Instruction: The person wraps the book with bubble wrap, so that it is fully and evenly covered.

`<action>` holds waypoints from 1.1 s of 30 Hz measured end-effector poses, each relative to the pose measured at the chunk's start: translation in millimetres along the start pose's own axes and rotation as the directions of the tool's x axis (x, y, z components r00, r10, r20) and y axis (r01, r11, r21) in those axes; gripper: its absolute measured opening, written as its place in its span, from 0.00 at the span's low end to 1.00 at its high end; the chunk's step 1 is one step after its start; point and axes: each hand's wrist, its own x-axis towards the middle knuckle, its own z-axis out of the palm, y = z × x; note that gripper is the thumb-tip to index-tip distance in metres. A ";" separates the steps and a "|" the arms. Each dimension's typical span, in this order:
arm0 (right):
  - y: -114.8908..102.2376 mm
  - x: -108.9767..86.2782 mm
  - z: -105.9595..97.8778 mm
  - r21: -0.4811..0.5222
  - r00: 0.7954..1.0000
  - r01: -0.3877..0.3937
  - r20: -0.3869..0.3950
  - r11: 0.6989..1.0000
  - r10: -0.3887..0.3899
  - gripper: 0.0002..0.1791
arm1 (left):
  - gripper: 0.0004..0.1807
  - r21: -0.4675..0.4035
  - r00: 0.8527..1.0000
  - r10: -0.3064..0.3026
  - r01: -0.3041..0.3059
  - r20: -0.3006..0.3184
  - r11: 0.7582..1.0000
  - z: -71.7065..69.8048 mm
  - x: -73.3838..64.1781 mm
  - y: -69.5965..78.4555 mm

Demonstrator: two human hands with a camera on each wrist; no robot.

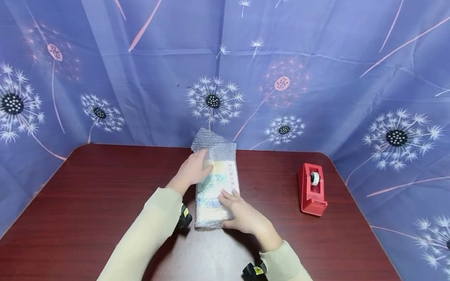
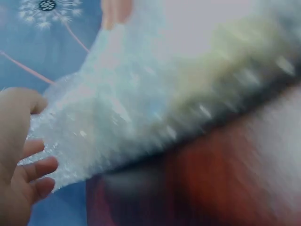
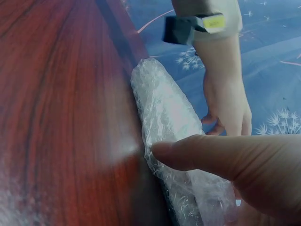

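Note:
A book (image 1: 214,195) with a pale, colourful cover and vertical lettering lies inside bubble wrap (image 1: 225,150) at the middle of the table. Loose wrap extends past the book's far end, up against the curtain. My left hand (image 1: 191,171) is over the package's far left edge, thumb and fingers apart. In the left wrist view its fingers (image 2: 42,167) lie bent in front of the bubble wrap (image 2: 113,117). My right hand (image 1: 244,214) rests on the near right part, fingers spread over the cover. In the right wrist view its thumb (image 3: 176,153) touches the package's near edge.
A red tape dispenser (image 1: 311,191) with a small roll of tape stands on the right side of the dark red wooden table (image 1: 98,195). A blue curtain (image 1: 158,78) with a dandelion print hangs behind the table and along its sides.

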 end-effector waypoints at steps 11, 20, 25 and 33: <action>0.4 -2.6 1.3 0.011 1.000 -0.002 -0.001 1.000 0.002 0.43 | 0.48 -0.129 0.976 -0.217 0.215 0.001 0.968 13.4 20.5 0.7; -0.6 -1.9 0.9 -0.001 1.000 0.003 -0.006 1.000 -0.003 0.43 | 0.34 -0.039 0.972 -0.233 0.233 -0.003 0.972 15.7 22.3 -0.8; -0.9 -2.2 0.3 -0.010 1.000 0.010 -0.012 1.000 -0.010 0.42 | 0.34 0.030 0.974 -0.226 0.227 -0.026 0.973 12.6 21.8 -1.1; 0.0 -1.9 0.4 -0.019 1.000 0.019 -0.014 1.000 -0.019 0.43 | 0.35 0.129 0.977 -0.199 0.208 -0.077 0.970 14.5 22.1 -4.5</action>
